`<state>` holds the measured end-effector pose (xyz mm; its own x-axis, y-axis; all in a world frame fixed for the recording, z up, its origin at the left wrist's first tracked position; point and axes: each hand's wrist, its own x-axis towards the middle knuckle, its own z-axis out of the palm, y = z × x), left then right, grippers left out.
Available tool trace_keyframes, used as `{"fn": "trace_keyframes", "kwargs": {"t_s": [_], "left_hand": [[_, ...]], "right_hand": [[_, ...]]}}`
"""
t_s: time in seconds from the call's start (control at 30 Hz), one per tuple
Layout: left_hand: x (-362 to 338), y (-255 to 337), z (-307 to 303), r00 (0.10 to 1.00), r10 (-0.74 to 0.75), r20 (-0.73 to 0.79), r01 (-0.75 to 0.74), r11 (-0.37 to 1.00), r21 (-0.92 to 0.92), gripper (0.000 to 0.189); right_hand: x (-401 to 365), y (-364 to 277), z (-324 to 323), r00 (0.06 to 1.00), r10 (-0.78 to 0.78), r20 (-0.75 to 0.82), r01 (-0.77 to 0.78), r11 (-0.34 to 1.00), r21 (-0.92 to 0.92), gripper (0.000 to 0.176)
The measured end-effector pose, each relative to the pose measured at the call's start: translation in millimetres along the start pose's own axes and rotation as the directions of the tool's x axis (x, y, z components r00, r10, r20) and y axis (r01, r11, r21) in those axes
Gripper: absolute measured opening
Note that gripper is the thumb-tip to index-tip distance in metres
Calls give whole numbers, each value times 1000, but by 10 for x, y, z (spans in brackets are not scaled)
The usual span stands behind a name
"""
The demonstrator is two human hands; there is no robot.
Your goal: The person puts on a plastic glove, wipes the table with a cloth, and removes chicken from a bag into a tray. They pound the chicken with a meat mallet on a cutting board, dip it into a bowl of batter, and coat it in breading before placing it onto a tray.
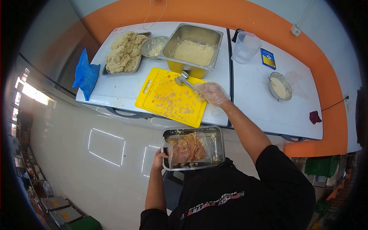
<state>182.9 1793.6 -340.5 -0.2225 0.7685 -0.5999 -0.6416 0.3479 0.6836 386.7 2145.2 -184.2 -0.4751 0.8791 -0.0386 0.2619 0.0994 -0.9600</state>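
My left hand [159, 159], bare, is closed on the left rim of a steel tray [219, 143] held against my body. Inside the tray lie pieces of raw meat [186, 148] on a plastic sheet, with crumbs around them. Over the right edge of a yellow cutting board [159, 88], my right hand [213, 93] wears a clear plastic glove. Its fingers are closed around the handle end of a metal meat mallet [182, 79], whose head rests on the board. Small meat scraps are scattered over the board.
Behind the board stand a deep steel pan [219, 38] of crumbs, a metal bowl [147, 48] and a tray heaped with breaded pieces [124, 51]. A blue bag [86, 74] lies left. Rightward are a plastic jug [245, 48], a small box [268, 58] and a batter bowl [273, 92].
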Motion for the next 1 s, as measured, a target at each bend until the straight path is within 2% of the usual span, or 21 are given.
{"fn": "trace_keyframes", "kwargs": {"t_s": [0.03,0.07,0.1,0.13,0.27,0.3,0.33,0.37,0.4,0.43,0.5,0.57,0.6,0.67,0.7,0.77,0.8,0.87,1.0], "left_hand": [[-4,-11,-1,1000,-5,-16,6,1000,9,57],[0,-12,-4,1000,-6,-13,6,1000,7,57],[24,-27,-28,1000,5,0,-5,1000,1,57],[27,-35,-37,1000,16,13,-16,1000,-6,57],[27,-35,-74,999,23,27,-23,1000,-5,58],[37,-54,-99,999,26,20,-26,1000,-6,58],[52,-53,-133,1000,22,22,-22,1000,2,58],[59,-38,-174,1000,17,23,-18,1000,12,58],[42,1,-171,1000,21,15,-21,1000,19,58],[27,28,-158,1000,6,-5,-6,1000,7,58],[20,125,-161,999,-13,-35,13,1000,0,58],[6,160,-185,1000,-24,-13,24,1000,9,59],[92,85,-344,999,-17,45,17,1000,3,61],[-2,207,-220,1000,-16,0,16,1000,7,57],[-9,249,-214,1000,6,-23,-6,1000,16,53],[-20,337,-222,999,10,-39,-9,999,31,54],[14,344,-279,999,1,-32,0,999,37,55],[115,386,-389,1000,-2,-12,2,999,32,55],[320,496,-557,997,-40,59,36,997,74,58]], "right_hand": [[-18,-53,-14,989,75,127,-76,997,3,29],[-25,-57,-56,989,75,125,-76,997,0,29],[-9,26,-136,979,-201,26,197,913,-356,28],[-4,88,-173,878,-477,38,375,637,-673,27],[-219,347,-64,885,-462,49,352,598,-720,26],[-332,401,6,948,-300,107,319,891,-323,32],[-427,431,87,956,-170,238,142,981,132,40],[-499,456,183,955,-175,242,144,979,141,40],[-556,464,297,904,-330,270,412,840,-354,45],[-558,466,392,823,-434,367,545,417,-727,51],[-428,467,495,839,-426,339,518,433,-738,54],[-333,541,555,876,-382,293,454,451,-769,58],[-262,563,583,880,-367,301,453,464,-761,58],[-73,573,646,891,-350,290,448,574,-685,56],[-21,617,671,893,-344,290,445,586,-677,56],[44,661,703,814,-509,278,553,537,-637,49],[29,680,722,818,-504,278,550,540,-637,49],[69,668,721,796,-540,274,599,636,-487,41],[106,672,808,820,-501,275,572,706,-418,33]]}}
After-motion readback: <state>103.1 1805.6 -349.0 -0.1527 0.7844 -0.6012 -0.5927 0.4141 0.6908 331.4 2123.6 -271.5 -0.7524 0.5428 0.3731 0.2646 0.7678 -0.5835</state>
